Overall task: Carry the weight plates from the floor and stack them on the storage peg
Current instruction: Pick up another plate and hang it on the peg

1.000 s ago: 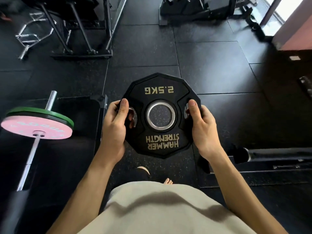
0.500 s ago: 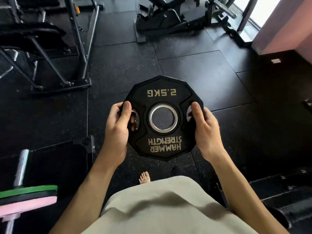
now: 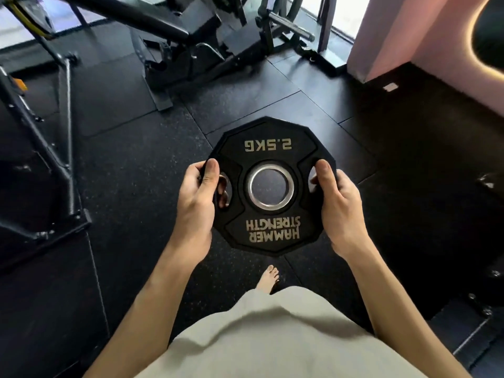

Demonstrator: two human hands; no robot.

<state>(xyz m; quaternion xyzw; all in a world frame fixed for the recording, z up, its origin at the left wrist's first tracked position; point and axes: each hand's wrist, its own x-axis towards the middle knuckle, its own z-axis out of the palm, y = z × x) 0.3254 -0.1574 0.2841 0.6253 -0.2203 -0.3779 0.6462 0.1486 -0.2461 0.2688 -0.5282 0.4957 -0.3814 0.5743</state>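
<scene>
Black rubber plate point(image 3: 270, 186), one, marked 2.5KG, held flat and level in front of the torso between both hands. Left hand point(image 3: 197, 198) grips its left edge, thumb on top, fingertips showing through the left grip slot. Right hand point(image 3: 336, 201) mirrors it on the right slot. Two-sided grip likely keeps the plate level while walking and the steel centre hole point(image 3: 270, 186) free for a peg. No peg in view, so this looks mid-carry. One bare foot point(image 3: 268, 278) below the plate on the floor point(image 3: 131, 170). Ahead of the hands: one dark machine point(image 3: 191, 47); left of them, one frame point(image 3: 49, 148). No other plates visible.
</scene>
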